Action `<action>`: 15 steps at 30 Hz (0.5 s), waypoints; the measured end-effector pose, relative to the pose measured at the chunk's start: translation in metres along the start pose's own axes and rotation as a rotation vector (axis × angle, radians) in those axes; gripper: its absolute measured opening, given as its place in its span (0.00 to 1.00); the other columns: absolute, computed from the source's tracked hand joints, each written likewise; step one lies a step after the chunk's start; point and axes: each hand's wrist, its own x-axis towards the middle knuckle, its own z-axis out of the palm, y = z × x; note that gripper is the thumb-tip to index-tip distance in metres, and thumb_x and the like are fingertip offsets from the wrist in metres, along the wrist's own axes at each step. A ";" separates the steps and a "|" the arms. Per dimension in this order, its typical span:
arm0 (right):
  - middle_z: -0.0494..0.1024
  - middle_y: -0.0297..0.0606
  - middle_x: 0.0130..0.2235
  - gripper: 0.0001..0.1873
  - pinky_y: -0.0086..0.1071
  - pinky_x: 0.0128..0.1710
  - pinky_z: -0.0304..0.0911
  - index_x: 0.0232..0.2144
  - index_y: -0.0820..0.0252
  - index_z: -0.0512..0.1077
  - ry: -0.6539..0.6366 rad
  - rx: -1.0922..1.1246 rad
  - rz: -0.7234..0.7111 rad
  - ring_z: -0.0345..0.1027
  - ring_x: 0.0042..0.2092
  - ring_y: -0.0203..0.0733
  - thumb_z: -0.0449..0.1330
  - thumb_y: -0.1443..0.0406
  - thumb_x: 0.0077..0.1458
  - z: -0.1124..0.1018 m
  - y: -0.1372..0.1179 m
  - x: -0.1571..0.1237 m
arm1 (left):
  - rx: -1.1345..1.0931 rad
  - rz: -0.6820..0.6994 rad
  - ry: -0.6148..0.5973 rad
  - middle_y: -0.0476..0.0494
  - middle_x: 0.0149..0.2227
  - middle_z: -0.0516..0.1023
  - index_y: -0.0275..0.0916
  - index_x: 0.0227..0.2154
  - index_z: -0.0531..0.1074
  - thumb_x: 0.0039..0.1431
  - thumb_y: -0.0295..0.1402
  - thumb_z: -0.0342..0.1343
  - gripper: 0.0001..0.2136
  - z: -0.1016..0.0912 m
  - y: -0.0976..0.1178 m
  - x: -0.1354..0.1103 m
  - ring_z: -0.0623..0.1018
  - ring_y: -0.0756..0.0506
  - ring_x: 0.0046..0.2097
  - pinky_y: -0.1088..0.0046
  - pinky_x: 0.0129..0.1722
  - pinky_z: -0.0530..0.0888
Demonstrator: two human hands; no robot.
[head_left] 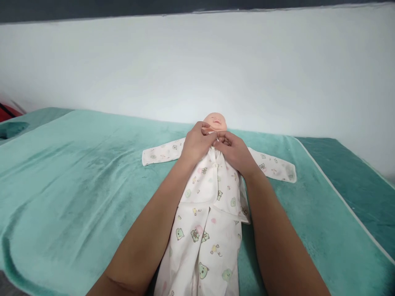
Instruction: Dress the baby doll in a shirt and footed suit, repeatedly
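Note:
A baby doll (215,120) lies on its back on a teal blanket (77,181), head away from me. It wears a white printed top (212,181) with sleeves spread to both sides and matching printed trousers (203,246). My left hand (197,143) pinches the top's collar edge just below the doll's chin. My right hand (233,151) pinches the other collar edge right beside it, the fingertips of both hands meeting at the neck.
The blanket covers a darker green mat (354,185) with a pale border on the right. A white wall (197,65) rises close behind the doll's head. A red object (6,112) shows at the far left edge.

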 end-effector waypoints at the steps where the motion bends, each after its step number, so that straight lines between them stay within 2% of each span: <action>1: 0.75 0.33 0.33 0.14 0.35 0.40 0.63 0.42 0.54 0.78 0.001 0.018 -0.014 0.67 0.37 0.41 0.59 0.57 0.57 0.000 0.001 0.000 | 0.012 0.006 0.000 0.44 0.37 0.79 0.41 0.47 0.71 0.57 0.39 0.59 0.15 0.000 0.001 -0.001 0.77 0.45 0.37 0.69 0.36 0.69; 4: 0.79 0.35 0.38 0.13 0.37 0.48 0.64 0.34 0.55 0.78 0.023 0.076 -0.054 0.70 0.44 0.44 0.54 0.58 0.60 0.001 0.003 0.000 | 0.058 0.017 -0.012 0.45 0.35 0.79 0.42 0.46 0.71 0.59 0.43 0.58 0.16 0.000 0.002 -0.002 0.76 0.45 0.35 0.69 0.34 0.67; 6: 0.79 0.35 0.39 0.12 0.37 0.50 0.63 0.33 0.55 0.78 0.053 0.081 -0.069 0.70 0.45 0.44 0.54 0.60 0.59 0.003 0.004 0.001 | 0.078 0.015 -0.020 0.46 0.33 0.78 0.42 0.46 0.71 0.59 0.43 0.58 0.15 0.000 0.003 -0.003 0.76 0.45 0.33 0.70 0.32 0.66; 12: 0.75 0.34 0.39 0.08 0.35 0.43 0.63 0.35 0.55 0.78 0.132 -0.022 -0.023 0.64 0.36 0.38 0.61 0.62 0.52 0.005 0.004 0.005 | 0.026 -0.023 -0.047 0.48 0.33 0.78 0.41 0.44 0.72 0.55 0.34 0.60 0.14 -0.002 0.004 -0.002 0.73 0.49 0.28 0.73 0.29 0.64; 15: 0.74 0.34 0.42 0.07 0.35 0.43 0.62 0.35 0.56 0.76 0.133 -0.029 0.006 0.62 0.34 0.35 0.63 0.63 0.51 0.006 0.002 0.006 | -0.031 -0.018 -0.050 0.50 0.30 0.76 0.40 0.43 0.72 0.53 0.28 0.57 0.13 -0.003 0.002 -0.002 0.71 0.50 0.27 0.74 0.28 0.64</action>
